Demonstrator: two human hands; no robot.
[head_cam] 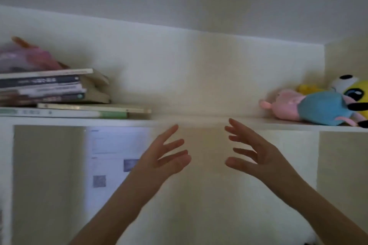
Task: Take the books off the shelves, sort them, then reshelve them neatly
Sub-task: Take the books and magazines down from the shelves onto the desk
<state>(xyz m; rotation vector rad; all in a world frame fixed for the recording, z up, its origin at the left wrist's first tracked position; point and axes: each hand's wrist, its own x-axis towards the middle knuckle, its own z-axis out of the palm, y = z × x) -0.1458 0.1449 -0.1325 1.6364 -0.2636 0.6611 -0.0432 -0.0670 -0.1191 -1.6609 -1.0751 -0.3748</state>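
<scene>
Two hands are raised in front of you: your left hand [159, 157] and right hand [256, 155] face each other just below the shelf [199, 122], fingers spread and loose, holding nothing. The books [49, 89] lie flat in a stack at the shelf's left end, well apart from both hands, with a blurred pink bundle [25, 57] on top. Plush toys [318, 109] lie at the right end. The compartment underneath shows a pale, blurred lit panel [115, 151].
</scene>
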